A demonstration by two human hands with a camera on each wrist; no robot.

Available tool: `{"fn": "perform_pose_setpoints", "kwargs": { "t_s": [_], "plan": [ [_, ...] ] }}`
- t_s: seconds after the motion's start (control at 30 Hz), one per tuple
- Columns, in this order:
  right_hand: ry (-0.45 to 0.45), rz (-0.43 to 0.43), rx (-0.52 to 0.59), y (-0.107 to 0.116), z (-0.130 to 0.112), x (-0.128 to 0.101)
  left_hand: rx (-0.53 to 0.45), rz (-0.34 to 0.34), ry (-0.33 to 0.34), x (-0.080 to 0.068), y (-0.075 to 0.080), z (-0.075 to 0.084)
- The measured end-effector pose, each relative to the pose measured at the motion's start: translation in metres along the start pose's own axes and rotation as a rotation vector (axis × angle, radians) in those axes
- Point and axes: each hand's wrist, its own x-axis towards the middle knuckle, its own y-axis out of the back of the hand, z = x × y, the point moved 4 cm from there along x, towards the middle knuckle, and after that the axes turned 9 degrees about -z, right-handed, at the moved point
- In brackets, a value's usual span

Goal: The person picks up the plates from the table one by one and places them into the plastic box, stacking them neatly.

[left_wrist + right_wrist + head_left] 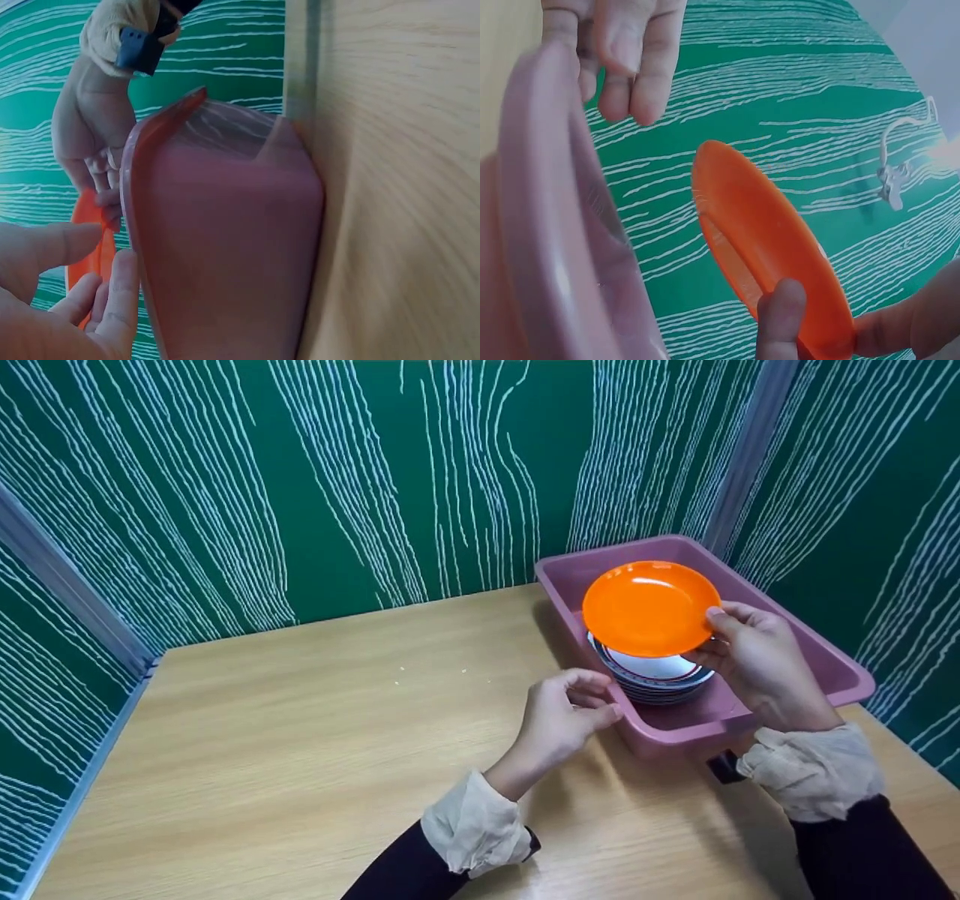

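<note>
An orange plate [651, 609] hangs tilted above the pink tub [806, 660]. My right hand [765, 660] pinches its right edge, thumb on the upper face and fingers beneath, as the right wrist view also shows of the plate [769, 225]. Under it, inside the tub, stands a stack of white plates with dark patterned rims [660, 682], partly hidden by the orange one. By the tub's near left rim is my left hand [559, 720]. In the left wrist view that hand [71, 292] has thumb and fingers apart, beside the rim; whether it touches the rim is unclear.
The tub stands on a wooden table [300, 757] at the back right, close to green walls [495, 457] with white wavy lines. A few tiny white specks lie mid-table. A metal corner post [750, 457] rises behind the tub.
</note>
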Motion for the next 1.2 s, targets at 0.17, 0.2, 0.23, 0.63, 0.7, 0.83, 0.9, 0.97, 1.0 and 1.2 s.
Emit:
{"fn": "perform_pose_setpoints", "kwargs": {
  "t_s": [0.17,0.2,0.23,0.63,0.7,0.83,0.9,0.97,1.0,1.2],
  "plan": [
    [-0.002,-0.010,0.056,0.007,0.006,0.007,-0.040,-0.009,0.004,0.001,-0.006,-0.005],
    [0.001,-0.017,0.078,0.008,0.007,0.008,-0.050,-0.008,0.000,0.001,-0.007,-0.005],
    [0.003,-0.019,0.087,0.010,0.008,0.009,-0.058,-0.007,-0.003,0.000,-0.007,-0.005],
    [-0.114,0.043,0.006,0.023,0.023,0.022,-0.092,0.007,-0.015,-0.002,-0.014,-0.008],
    [-0.144,0.054,-0.017,0.025,0.025,0.024,-0.081,0.007,-0.023,-0.003,-0.015,-0.008],
    [-0.193,0.071,-0.061,0.031,0.029,0.027,-0.016,0.009,-0.039,-0.005,-0.016,-0.006],
    [-0.214,0.077,-0.082,0.033,0.030,0.028,0.015,0.011,-0.041,-0.005,-0.017,-0.006],
    [-0.231,0.080,-0.094,0.035,0.032,0.029,0.026,0.014,-0.039,-0.005,-0.018,-0.006],
    [-0.236,0.077,-0.093,0.035,0.032,0.030,0.029,0.016,-0.038,-0.005,-0.018,-0.006],
    [-0.260,0.034,-0.068,0.034,0.033,0.031,0.043,0.024,-0.040,-0.006,-0.018,-0.006]
  ]
}}
